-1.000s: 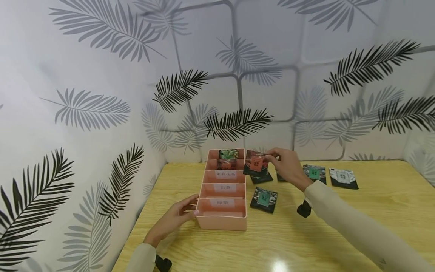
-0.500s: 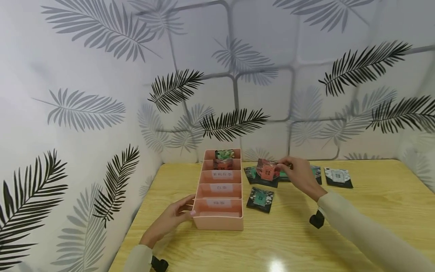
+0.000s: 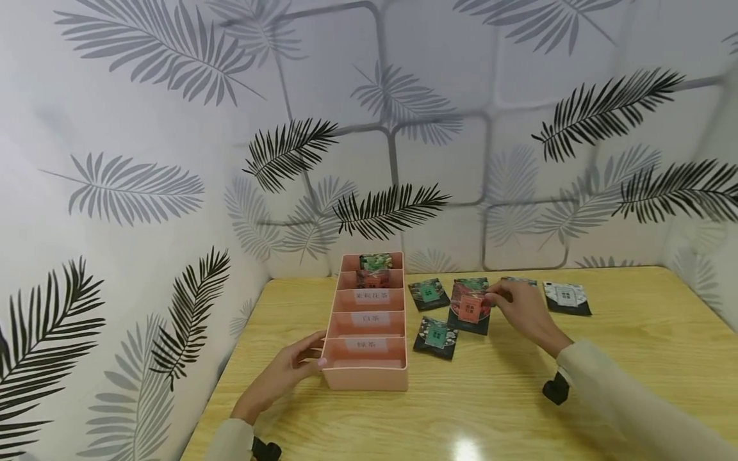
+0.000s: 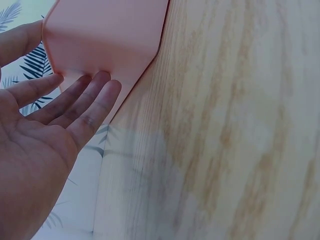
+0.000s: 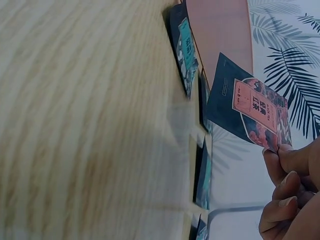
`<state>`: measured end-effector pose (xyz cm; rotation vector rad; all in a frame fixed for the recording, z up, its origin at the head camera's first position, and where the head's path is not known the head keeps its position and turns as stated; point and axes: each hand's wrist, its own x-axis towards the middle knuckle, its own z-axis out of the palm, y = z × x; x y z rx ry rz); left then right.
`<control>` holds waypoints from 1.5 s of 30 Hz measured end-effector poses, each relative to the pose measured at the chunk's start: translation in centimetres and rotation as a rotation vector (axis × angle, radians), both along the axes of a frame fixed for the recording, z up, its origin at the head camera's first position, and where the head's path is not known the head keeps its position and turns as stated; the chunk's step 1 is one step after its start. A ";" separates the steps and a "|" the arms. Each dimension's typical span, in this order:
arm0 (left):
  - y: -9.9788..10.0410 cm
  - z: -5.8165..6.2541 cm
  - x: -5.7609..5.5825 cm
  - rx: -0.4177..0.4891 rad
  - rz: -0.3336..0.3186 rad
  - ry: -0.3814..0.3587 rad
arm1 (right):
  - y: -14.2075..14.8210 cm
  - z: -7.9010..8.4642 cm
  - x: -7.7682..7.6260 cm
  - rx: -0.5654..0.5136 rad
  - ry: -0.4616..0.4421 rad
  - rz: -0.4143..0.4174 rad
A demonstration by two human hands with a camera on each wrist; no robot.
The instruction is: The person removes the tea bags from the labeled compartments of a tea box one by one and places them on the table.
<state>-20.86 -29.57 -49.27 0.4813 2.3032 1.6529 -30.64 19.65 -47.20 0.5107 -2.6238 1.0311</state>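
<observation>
The right hand (image 3: pixel 521 314) pinches the red-labelled packet (image 3: pixel 469 308) by its right edge, between thumb and finger. The packet extends left from the fingertips, its long axis running roughly near to far in the head view; the right-wrist view shows it raised from the table (image 3: pixel 496 397). The pink divided box (image 3: pixel 366 380) lies farther left of the right hand, its long axis likewise running away from the person. Between them sit the near green packet (image 3: pixel 436 336) and the far green packet (image 3: pixel 429 294). The left hand (image 3: pixel 281 379) rests straight fingers against the box's near left side, not closed around it. The right hand is nearer the loose packets.
</observation>
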 end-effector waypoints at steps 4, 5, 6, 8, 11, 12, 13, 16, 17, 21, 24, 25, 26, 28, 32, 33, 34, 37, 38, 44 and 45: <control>0.0 0.0 0.1 0.011 0.003 -0.021 | 0.8 -0.5 0.3 0.011 -0.013 -0.008; 0.0 0.0 0.1 0.014 0.003 -0.021 | 0.9 -0.6 0.4 0.017 -0.015 -0.012; 0.0 0.0 0.1 0.016 0.001 -0.020 | 1.1 -0.7 0.5 0.024 -0.017 -0.016; 0.0 0.0 0.2 0.018 0.000 -0.014 | 1.5 -0.9 0.7 0.035 -0.027 -0.022; 0.0 0.0 0.1 0.015 -0.002 -0.011 | 1.9 -1.1 0.9 0.052 -0.042 -0.033; 0.0 0.0 0.1 0.013 -0.002 -0.012 | 2.0 -1.2 1.0 0.055 -0.048 -0.034; 0.0 0.0 0.1 0.011 0.000 -0.013 | 2.1 -1.2 1.0 0.057 -0.055 -0.031; 0.0 0.0 0.1 0.009 0.007 -0.016 | 2.3 -1.4 1.2 0.048 -0.076 -0.004; 0.0 0.0 0.2 0.009 0.009 -0.017 | 2.4 -1.5 1.2 0.048 -0.083 0.004; 0.1 0.0 0.3 0.008 0.012 -0.007 | 2.5 -1.8 1.1 0.057 -0.111 0.026; 0.2 0.0 0.4 0.008 0.011 -0.002 | 2.5 -2.0 1.0 0.071 -0.135 0.033; 0.2 0.0 0.4 0.008 0.011 -0.001 | 2.5 -2.1 0.9 0.075 -0.143 0.035; 0.2 0.0 0.3 0.008 0.011 -0.001 | 2.5 -2.2 0.8 0.078 -0.148 0.034; 0.2 0.0 0.3 0.010 0.011 0.000 | 2.6 -2.4 0.7 0.091 -0.144 0.031; 0.1 0.0 0.2 0.011 0.009 -0.004 | 2.6 -2.8 0.5 0.105 -0.145 0.016; 0.1 0.0 0.2 0.011 0.009 -0.006 | 2.6 -2.9 0.4 0.110 -0.146 0.012; 0.1 0.0 0.2 0.011 0.008 -0.007 | 2.6 -2.9 0.4 0.112 -0.149 0.009; 0.1 -0.1 0.2 0.012 0.006 -0.004 | 2.6 -3.1 0.2 0.119 -0.163 0.004; 0.1 -0.1 0.3 0.013 0.005 -0.002 | 2.6 -3.2 0.2 0.121 -0.168 0.003; 0.1 -0.1 0.2 0.006 0.006 -0.001 | 2.7 -3.7 0.0 0.134 -0.190 -0.008; 0.1 -0.1 0.2 0.003 0.008 -0.001 | 2.7 -3.7 0.0 0.137 -0.189 -0.010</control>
